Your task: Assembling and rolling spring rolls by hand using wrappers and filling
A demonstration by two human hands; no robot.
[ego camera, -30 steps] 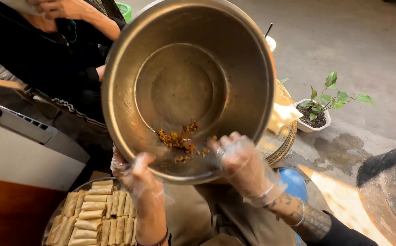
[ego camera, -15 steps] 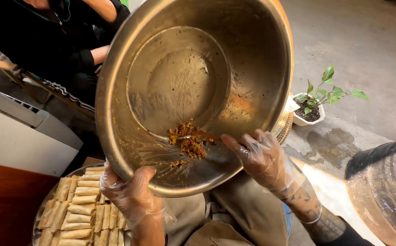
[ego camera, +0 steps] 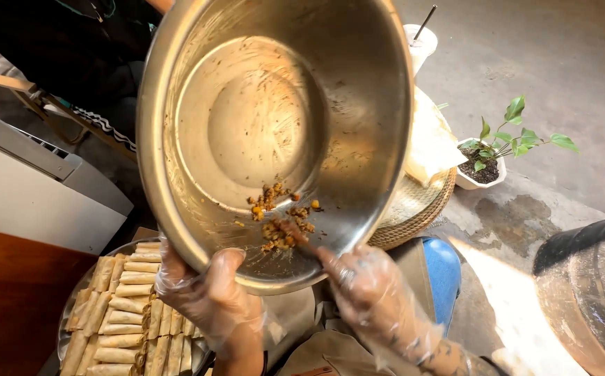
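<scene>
While the tray of pale rolled pastries (ego camera: pixel 118 310) lies at near left, the gloved left hand (ego camera: pixel 212 299) grips the near rim of the large, tilted round steel bowl (ego camera: pixel 274 132). The gloved right hand (ego camera: pixel 372 299) pinches a thin utensil (ego camera: pixel 301 240) into brown filling (ego camera: pixel 278 216). A small potted plant (ego camera: pixel 490 157) stands far right.

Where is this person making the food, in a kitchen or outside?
Probably an outdoor or street-side food spot, not a home kitchen: bare concrete ground, a potted plant on it, and a tray of rolled spring rolls beside the tilted metal bowl.
</scene>
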